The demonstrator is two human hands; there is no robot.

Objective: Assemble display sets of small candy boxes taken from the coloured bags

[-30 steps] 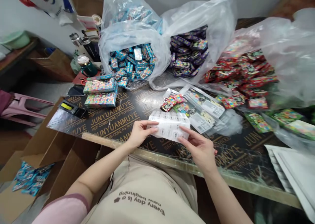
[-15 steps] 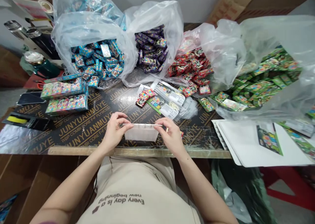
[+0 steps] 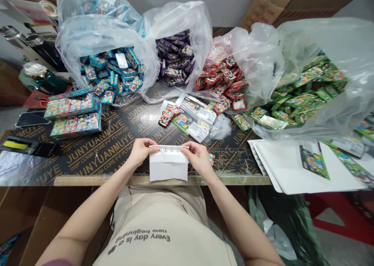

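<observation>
A white folded card (image 3: 168,168) is stretched between my two hands at the front edge of the table. Its upper strip is folded over and shows a few small round marks. My left hand (image 3: 142,151) pinches the top left corner, thumb in front. At the top right corner my right hand (image 3: 198,157) has the same pinch. Beyond them lie printed cards in clear sleeves (image 3: 194,120), with small red candy boxes (image 3: 169,115) on their left end. Another small red box (image 3: 211,158) shows partly behind my right hand.
Plastic bags of small boxes line the back: blue (image 3: 117,69), purple (image 3: 175,57), red (image 3: 224,81) and green (image 3: 309,90). Wrapped box packs (image 3: 76,124), a phone (image 3: 32,118) and a tape dispenser (image 3: 27,146) sit left. White sheets (image 3: 280,166) overhang the front edge at right.
The card has tilted so that its white face and folded top strip now show more fully. Both hands still pinch its upper corners. The whole view has shifted slightly.
</observation>
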